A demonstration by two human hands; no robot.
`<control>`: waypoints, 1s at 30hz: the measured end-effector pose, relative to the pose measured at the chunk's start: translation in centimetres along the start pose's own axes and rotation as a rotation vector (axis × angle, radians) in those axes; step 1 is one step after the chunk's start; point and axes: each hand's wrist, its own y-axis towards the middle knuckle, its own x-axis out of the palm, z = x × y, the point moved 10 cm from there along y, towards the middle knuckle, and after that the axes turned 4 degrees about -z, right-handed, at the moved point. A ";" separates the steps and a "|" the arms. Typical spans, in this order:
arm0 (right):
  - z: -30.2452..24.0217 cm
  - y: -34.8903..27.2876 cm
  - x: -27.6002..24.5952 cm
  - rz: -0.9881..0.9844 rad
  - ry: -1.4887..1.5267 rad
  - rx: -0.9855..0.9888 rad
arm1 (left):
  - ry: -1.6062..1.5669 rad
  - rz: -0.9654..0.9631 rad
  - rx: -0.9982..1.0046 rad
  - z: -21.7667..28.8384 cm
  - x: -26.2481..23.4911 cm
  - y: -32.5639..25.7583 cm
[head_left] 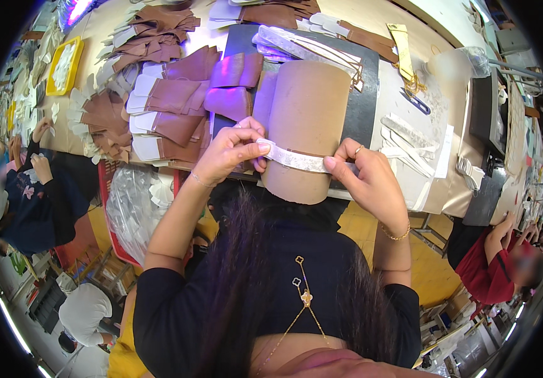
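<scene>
A tan cylinder [309, 101] lies lengthwise before me, its near end at the table's front edge. Across its curved top runs a white patterned strip [297, 159], with a thin brown edge showing beside it. My left hand [241, 146] pinches the strip's left end between thumb and fingers, against the cylinder's side. At the other end, my right hand [367, 177] is closed on the strip with the thumb pressed on top. Brown leather pieces [230, 101] lie left of the cylinder, close to my left hand.
Stacks of brown and white pieces [174, 97] cover the table's left. Right of the cylinder are white strips [404, 142] and small thread snips [416, 101]. A dark board [366, 113] lies under the cylinder. A red crate [111, 214] holds clear plastic. Other people work at both sides.
</scene>
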 end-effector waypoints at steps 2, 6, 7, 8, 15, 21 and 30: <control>0.1 0.0 0.2 0.049 0.041 -0.076 | 0.164 0.046 -0.035 -0.5 -0.8 -0.8; 0.6 -0.1 0.4 0.088 -0.157 -0.108 | 0.134 0.135 0.032 0.4 -0.4 -0.5; 0.7 -0.3 0.4 0.050 -0.238 -0.094 | 0.080 0.127 0.039 0.9 0.1 -0.3; -0.5 -0.6 0.3 0.103 -0.245 -0.170 | 0.070 0.078 0.007 1.1 0.7 -0.5; 4.0 -1.5 -6.2 0.312 -0.171 -0.114 | 0.247 -0.157 0.074 0.6 0.4 3.5; 22.7 -16.1 -27.8 0.866 0.026 0.448 | 0.054 -0.076 0.024 0.9 1.6 2.6; 29.6 -29.3 -49.6 1.074 -0.530 0.594 | 0.080 -0.051 -0.065 0.4 2.1 2.2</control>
